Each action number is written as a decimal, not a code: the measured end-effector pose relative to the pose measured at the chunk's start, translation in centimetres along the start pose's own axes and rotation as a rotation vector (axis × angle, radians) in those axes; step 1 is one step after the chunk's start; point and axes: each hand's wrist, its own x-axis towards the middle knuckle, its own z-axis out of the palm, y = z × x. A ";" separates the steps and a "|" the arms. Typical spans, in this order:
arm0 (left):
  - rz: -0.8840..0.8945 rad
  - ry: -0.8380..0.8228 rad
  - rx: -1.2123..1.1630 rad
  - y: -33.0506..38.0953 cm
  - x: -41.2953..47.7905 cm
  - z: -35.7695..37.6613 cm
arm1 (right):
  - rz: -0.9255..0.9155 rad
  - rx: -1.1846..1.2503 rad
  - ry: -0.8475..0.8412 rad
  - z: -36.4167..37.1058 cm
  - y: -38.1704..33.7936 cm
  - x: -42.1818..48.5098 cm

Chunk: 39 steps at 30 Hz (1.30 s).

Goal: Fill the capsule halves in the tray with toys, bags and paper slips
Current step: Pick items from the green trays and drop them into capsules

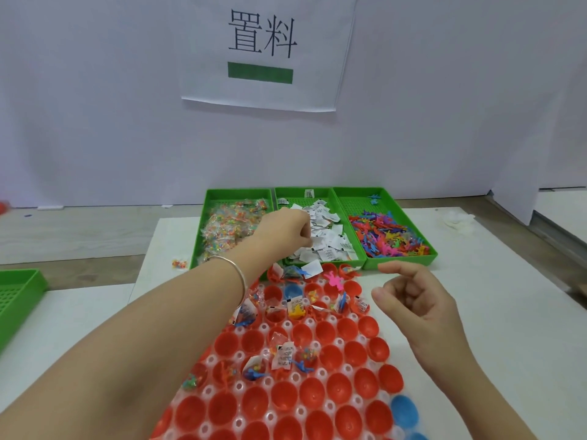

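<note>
left hand (286, 228), pinch grip on paper slips (328, 249)

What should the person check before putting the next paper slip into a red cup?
1. Paper slips left in the middle bin: ok.
2. Left hand really pinching a slip: cannot tell; its fingers are curled into the pile.
3. Right hand free to help: ok, it holds nothing.
4. Empty capsule halves waiting in the tray: ok, many.
5. Toys and bags stocked: ok.
</note>
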 end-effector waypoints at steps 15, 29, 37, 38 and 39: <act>-0.084 0.047 0.063 0.3 0.1 0.0 | 0.128 0.048 0.011 0.4 1.4 1.6; 0.280 0.468 -0.432 5.3 -14.7 -6.4 | 0.311 0.557 -0.187 3.3 -3.4 2.3; 0.191 0.485 -0.636 5.2 -19.7 -4.3 | -0.020 0.162 -0.148 3.7 -3.0 -1.6; 0.166 0.491 -0.637 5.0 -20.5 -4.2 | -0.046 0.053 -0.179 3.2 -2.5 -1.9; 0.134 0.504 -0.627 4.6 -21.3 -4.2 | -0.057 -0.074 -0.225 2.6 -2.1 -2.3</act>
